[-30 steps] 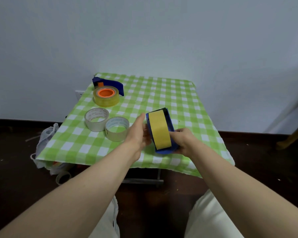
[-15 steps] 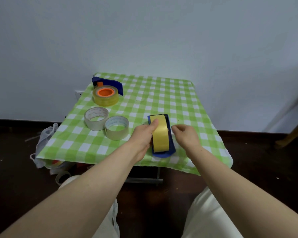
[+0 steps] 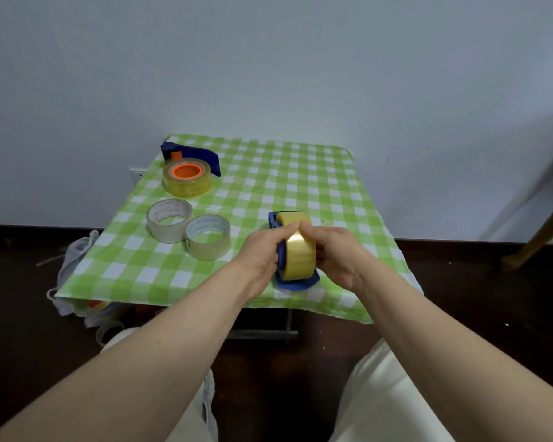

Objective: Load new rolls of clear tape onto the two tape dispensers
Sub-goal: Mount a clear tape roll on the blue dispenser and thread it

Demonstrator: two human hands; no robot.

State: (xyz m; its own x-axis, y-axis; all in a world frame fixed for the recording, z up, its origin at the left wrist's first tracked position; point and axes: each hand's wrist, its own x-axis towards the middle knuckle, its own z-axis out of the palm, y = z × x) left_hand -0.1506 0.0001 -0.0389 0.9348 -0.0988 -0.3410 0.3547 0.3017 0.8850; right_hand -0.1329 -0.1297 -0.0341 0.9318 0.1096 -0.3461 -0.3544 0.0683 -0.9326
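Tape roll [image 3: 299, 255] gripped between left hand [image 3: 262, 255], right hand [image 3: 336, 253].

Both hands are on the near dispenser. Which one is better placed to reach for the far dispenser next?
Probably left. The left hand grips the near dispenser on the side facing the far dispenser, which sits at the back left of the table. The right hand would have to cross over.

Arms outstretched; left hand [image 3: 262, 255] and right hand [image 3: 337, 250] grip tape roll [image 3: 299, 255] from sides.
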